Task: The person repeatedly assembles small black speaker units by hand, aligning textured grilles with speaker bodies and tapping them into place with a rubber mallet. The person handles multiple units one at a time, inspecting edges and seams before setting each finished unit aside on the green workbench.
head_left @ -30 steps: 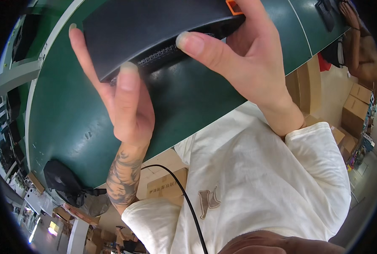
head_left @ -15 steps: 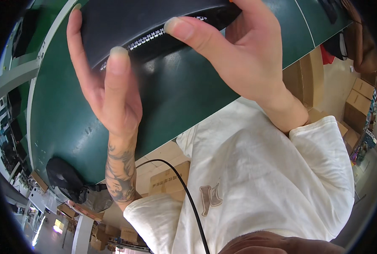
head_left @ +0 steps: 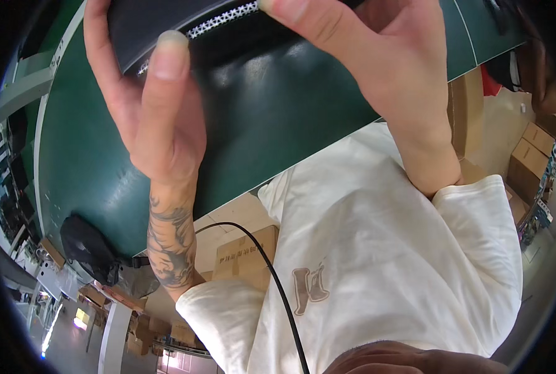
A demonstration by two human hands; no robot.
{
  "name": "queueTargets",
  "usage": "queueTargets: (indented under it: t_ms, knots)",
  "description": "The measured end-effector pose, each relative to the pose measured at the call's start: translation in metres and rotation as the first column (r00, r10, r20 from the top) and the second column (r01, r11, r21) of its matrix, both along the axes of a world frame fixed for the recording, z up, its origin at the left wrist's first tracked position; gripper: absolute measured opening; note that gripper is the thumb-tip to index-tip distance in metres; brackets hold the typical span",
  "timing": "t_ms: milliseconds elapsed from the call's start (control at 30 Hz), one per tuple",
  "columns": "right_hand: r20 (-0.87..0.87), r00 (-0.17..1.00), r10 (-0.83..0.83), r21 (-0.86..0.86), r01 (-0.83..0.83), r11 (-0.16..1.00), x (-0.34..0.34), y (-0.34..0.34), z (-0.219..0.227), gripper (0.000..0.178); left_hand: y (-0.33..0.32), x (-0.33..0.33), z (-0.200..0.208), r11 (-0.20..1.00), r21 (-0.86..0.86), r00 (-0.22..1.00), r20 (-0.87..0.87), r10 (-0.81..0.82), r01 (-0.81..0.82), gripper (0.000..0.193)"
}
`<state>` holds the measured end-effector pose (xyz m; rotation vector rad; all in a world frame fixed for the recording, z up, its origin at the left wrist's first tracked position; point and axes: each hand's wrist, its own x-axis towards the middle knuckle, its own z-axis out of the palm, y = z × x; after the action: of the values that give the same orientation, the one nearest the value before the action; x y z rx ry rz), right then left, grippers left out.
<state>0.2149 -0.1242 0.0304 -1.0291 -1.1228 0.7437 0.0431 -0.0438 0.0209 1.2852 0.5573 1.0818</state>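
Between my two hands, above the green tabletop, is a black smooth-surfaced object (head_left: pixel 150 23) with a curved near edge; its far part runs out of the view. A silver strip (head_left: pixel 222 20) with a small repeating cut-out pattern lies along that edge. My left hand (head_left: pixel 159 115) grips the left end, thumb at the near edge beside the strip and a finger along the left side. My right hand (head_left: pixel 393 62) grips the right part, its thumb on the edge at the strip's right end. The right hand's other fingers are mostly hidden or cut off by the frame.
The green table (head_left: pixel 259 140) stretches under both hands. A black bag (head_left: pixel 86 243) sits by its lower left edge. A black cable (head_left: pixel 271 271) hangs in front of my shirt, near a cardboard box (head_left: pixel 243 252). More cardboard boxes (head_left: pixel 528 161) stand at the right.
Both hands and the black object have shifted toward the top of the view, so less of it shows. My right hand has moved rightward, my left slightly leftward; both keep their grip.
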Motion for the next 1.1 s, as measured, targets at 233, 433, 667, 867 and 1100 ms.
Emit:
queueTargets:
  t_ms: [233,433,667,867,1100]
  knots:
    - [0.004,1.000,-0.015,0.092,0.015,0.996,0.003,0.015,-0.008,0.083,0.011,-0.006,-0.005,0.999,0.034,0.999,0.027,-0.038,0.037,0.071]
    - [-0.051,0.996,-0.077,0.024,0.078,0.997,-0.008,0.015,0.009,0.084,0.004,0.002,-0.007,0.999,0.023,0.998,0.047,-0.043,0.042,0.081]
    - [-0.079,0.997,0.014,0.087,-0.007,0.996,0.008,0.020,-0.008,0.086,0.001,0.007,-0.005,1.000,-0.031,0.996,0.094,0.001,0.002,0.082]
    - [-0.071,0.995,-0.064,-0.094,0.058,0.994,-0.003,0.012,0.016,0.086,0.007,-0.005,-0.003,0.999,-0.013,0.998,0.042,-0.045,0.045,0.083]
    - [0.024,0.997,-0.072,-0.070,0.074,0.995,-0.002,0.001,0.005,0.086,-0.006,0.029,0.023,0.992,0.006,0.992,-0.036,0.124,-0.124,0.089]
